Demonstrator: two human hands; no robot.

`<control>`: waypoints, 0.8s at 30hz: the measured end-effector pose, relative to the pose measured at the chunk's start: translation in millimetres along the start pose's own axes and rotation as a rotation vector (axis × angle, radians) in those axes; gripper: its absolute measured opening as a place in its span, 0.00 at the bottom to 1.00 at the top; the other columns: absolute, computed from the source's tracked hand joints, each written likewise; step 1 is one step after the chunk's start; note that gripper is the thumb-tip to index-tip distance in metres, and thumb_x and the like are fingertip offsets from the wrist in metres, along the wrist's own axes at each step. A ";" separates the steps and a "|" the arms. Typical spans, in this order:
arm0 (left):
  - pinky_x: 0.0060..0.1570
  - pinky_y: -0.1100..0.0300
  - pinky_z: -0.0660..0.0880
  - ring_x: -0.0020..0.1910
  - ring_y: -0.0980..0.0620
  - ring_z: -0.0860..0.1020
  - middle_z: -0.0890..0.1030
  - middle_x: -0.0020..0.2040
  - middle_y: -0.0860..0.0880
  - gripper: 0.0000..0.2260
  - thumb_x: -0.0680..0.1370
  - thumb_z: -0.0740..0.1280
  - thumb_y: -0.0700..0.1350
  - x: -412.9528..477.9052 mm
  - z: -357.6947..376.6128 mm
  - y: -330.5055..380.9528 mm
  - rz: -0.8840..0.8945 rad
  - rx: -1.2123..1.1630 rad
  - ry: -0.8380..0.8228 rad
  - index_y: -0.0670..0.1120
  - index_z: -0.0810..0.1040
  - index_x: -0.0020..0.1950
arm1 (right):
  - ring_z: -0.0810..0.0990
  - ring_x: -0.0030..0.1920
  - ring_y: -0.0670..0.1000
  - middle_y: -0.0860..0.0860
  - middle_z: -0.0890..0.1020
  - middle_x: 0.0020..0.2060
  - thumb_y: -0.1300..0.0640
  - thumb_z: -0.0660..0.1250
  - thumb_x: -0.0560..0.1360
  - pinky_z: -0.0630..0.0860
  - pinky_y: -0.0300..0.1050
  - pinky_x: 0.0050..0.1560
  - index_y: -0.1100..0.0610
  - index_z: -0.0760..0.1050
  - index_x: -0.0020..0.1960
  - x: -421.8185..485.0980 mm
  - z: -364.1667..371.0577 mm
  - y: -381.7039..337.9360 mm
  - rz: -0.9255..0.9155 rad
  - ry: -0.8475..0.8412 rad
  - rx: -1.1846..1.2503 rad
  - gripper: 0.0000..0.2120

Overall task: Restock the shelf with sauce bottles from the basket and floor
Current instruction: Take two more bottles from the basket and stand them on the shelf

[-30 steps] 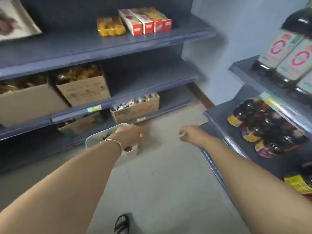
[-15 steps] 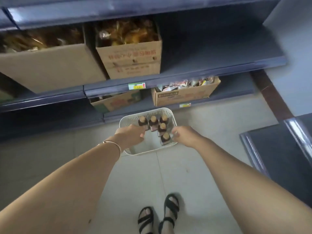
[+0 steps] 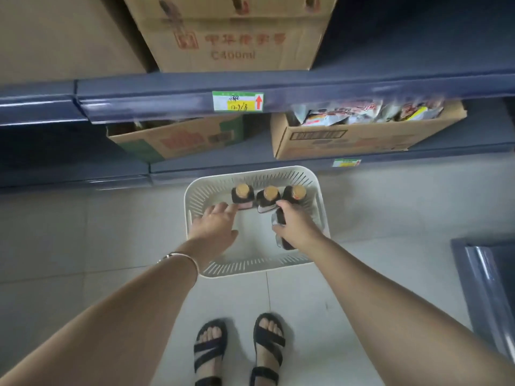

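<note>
A white slotted basket (image 3: 250, 267) sits on the floor below me. Three dark sauce bottles with tan caps stand along its far wall: a left bottle (image 3: 242, 195), a middle bottle (image 3: 269, 197) and a right bottle (image 3: 295, 194). My right hand (image 3: 296, 225) is closed over more dark sauce bottles (image 3: 281, 218) at the basket's right side; how many it covers is hidden. My left hand (image 3: 214, 225) reaches into the basket with fingers spread, its fingertips touching the left bottle's base.
Blue shelves (image 3: 278, 98) run across ahead, holding cardboard boxes (image 3: 237, 37), one with snack packets (image 3: 362, 129). Another blue shelf corner (image 3: 485, 288) juts in at the right. My sandalled feet (image 3: 239, 349) stand on the tiled floor just behind the basket.
I have bent down closer to the basket. My right hand has closed over bottles at the right side, and my left hand has moved inside the basket toward the left bottle.
</note>
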State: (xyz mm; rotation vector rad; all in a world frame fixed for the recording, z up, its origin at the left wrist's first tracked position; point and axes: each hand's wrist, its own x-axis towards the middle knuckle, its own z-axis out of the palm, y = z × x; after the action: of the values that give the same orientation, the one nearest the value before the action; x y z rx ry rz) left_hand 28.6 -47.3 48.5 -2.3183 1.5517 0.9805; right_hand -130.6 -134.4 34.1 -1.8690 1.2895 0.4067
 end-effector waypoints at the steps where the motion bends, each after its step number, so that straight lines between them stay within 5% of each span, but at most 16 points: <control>1: 0.62 0.46 0.68 0.68 0.44 0.65 0.65 0.68 0.47 0.28 0.75 0.64 0.48 13.9 9.3 -2.5 0.000 0.002 0.020 0.50 0.57 0.72 | 0.72 0.62 0.60 0.59 0.71 0.64 0.57 0.67 0.74 0.71 0.52 0.60 0.56 0.62 0.70 15.8 5.9 2.2 -0.011 0.028 -0.032 0.27; 7: 0.66 0.45 0.65 0.72 0.40 0.60 0.57 0.73 0.42 0.30 0.74 0.66 0.44 95.6 48.7 -12.7 0.053 -0.077 0.193 0.48 0.55 0.72 | 0.67 0.68 0.62 0.59 0.59 0.71 0.62 0.69 0.72 0.70 0.54 0.61 0.53 0.55 0.74 103.1 36.6 7.7 -0.078 0.165 -0.231 0.36; 11: 0.61 0.47 0.71 0.63 0.39 0.71 0.70 0.66 0.41 0.26 0.74 0.66 0.42 131.5 60.5 -18.2 0.098 -0.279 0.135 0.47 0.61 0.69 | 0.77 0.53 0.64 0.61 0.69 0.59 0.68 0.64 0.72 0.74 0.51 0.48 0.59 0.64 0.63 125.2 50.2 8.4 -0.110 0.236 -0.317 0.21; 16: 0.49 0.60 0.71 0.49 0.47 0.77 0.80 0.51 0.46 0.23 0.70 0.72 0.39 147.0 71.4 -18.0 -0.011 -0.785 0.227 0.47 0.70 0.62 | 0.78 0.52 0.60 0.58 0.79 0.52 0.57 0.72 0.70 0.73 0.48 0.48 0.54 0.60 0.70 130.3 46.8 14.7 -0.082 0.332 -0.088 0.33; 20: 0.61 0.51 0.73 0.58 0.40 0.77 0.80 0.53 0.40 0.22 0.67 0.74 0.33 154.9 77.3 -14.6 -0.059 -1.050 0.103 0.42 0.75 0.59 | 0.75 0.56 0.53 0.53 0.77 0.59 0.53 0.77 0.64 0.69 0.40 0.52 0.50 0.70 0.66 137.5 33.7 22.9 -0.039 0.126 0.069 0.33; 24: 0.48 0.64 0.70 0.54 0.46 0.79 0.82 0.50 0.45 0.19 0.66 0.75 0.36 145.4 77.4 -20.4 -0.050 -0.865 0.159 0.45 0.78 0.55 | 0.73 0.50 0.50 0.52 0.77 0.55 0.58 0.76 0.65 0.68 0.39 0.47 0.49 0.73 0.61 138.6 25.1 25.3 -0.027 0.004 -0.002 0.26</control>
State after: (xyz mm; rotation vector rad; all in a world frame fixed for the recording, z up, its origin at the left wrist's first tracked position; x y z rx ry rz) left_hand 48.4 -110.3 -103.8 -3.0138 1.2419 1.7515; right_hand -89.6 -205.7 -83.0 -1.8877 1.2656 0.3908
